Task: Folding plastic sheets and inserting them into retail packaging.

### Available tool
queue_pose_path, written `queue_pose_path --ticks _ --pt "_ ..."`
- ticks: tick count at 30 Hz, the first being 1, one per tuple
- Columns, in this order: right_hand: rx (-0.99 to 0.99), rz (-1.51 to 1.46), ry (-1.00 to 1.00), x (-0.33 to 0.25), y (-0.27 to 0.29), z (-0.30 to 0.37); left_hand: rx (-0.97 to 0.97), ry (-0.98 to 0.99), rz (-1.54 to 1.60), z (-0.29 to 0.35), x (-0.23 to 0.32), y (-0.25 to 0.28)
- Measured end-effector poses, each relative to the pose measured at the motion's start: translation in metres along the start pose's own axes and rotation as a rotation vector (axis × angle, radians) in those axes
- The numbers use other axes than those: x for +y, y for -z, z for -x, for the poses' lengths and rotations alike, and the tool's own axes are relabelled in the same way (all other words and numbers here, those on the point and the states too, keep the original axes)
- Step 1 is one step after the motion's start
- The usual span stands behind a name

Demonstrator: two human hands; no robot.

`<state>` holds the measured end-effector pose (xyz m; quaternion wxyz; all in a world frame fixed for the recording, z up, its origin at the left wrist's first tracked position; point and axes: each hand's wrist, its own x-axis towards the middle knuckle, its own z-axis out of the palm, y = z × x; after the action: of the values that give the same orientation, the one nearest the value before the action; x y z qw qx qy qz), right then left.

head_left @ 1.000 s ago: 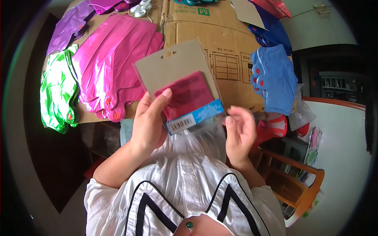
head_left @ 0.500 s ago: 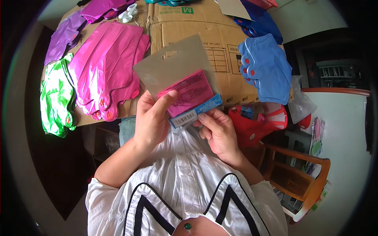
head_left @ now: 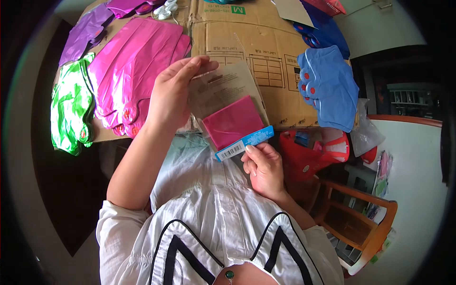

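A clear plastic bag (head_left: 227, 81) hangs tilted between my hands in front of the cardboard. Inside its lower part lies a folded magenta sheet (head_left: 235, 121). A blue and white label strip (head_left: 259, 136) with a barcode runs along its bottom edge. My right hand (head_left: 265, 168) pinches this strip between thumb and fingers. At the bag's upper left corner is my left hand (head_left: 173, 90), its thumb and fingers closed together at the plastic's top edge. The bag's hang-hole flap does not stand up at the top; part of the left fingers' grip is hidden.
On the flattened cardboard (head_left: 223, 35) lie stacks of shiny pink (head_left: 137, 66), green (head_left: 71, 104) and purple (head_left: 85, 31) foil pieces at left. Light blue pieces (head_left: 332, 88) lie at right. Below stand a red bag (head_left: 304, 154) and a wooden chair (head_left: 351, 223).
My left hand has moved from the bag's left side up to its top corner. The flap that stood upright is down. More of the magenta sheet shows, and the view has shifted slightly.
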<state>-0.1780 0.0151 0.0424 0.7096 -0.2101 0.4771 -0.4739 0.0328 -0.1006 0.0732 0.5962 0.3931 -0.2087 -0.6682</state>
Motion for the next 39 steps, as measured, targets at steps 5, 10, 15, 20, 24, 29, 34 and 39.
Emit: queue_pose_path --ticks 5,10,15,20,24,29,34,39 --pt "0.068 -0.067 -0.129 0.019 0.020 0.006 0.102 -0.143 -0.274 -0.019 0.005 0.004" --pt "-0.023 -0.093 -0.187 0.017 0.025 0.000 0.163 -0.486 -1.109 -0.023 0.001 0.009" --pt "-0.061 -0.081 -0.187 0.005 0.017 -0.009 0.223 -0.950 -1.454 0.000 -0.001 0.002" --pt "-0.121 -0.043 -0.122 0.011 0.019 -0.013 -0.059 -1.048 -1.573 0.054 -0.006 0.013" --pt "-0.109 -0.081 -0.088 0.017 0.015 -0.015 -0.136 -0.744 -1.612 0.077 -0.026 0.021" --pt "-0.056 -0.093 -0.195 0.023 0.015 -0.009 -0.266 -0.795 -1.408 0.078 -0.032 0.025" --pt "-0.110 -0.186 -0.150 0.050 0.050 -0.014 -0.541 -0.980 -1.153 0.077 -0.037 0.028" --pt "-0.204 -0.461 -0.368 0.041 0.055 -0.020 -0.586 -0.961 -1.094 0.068 -0.045 0.033"
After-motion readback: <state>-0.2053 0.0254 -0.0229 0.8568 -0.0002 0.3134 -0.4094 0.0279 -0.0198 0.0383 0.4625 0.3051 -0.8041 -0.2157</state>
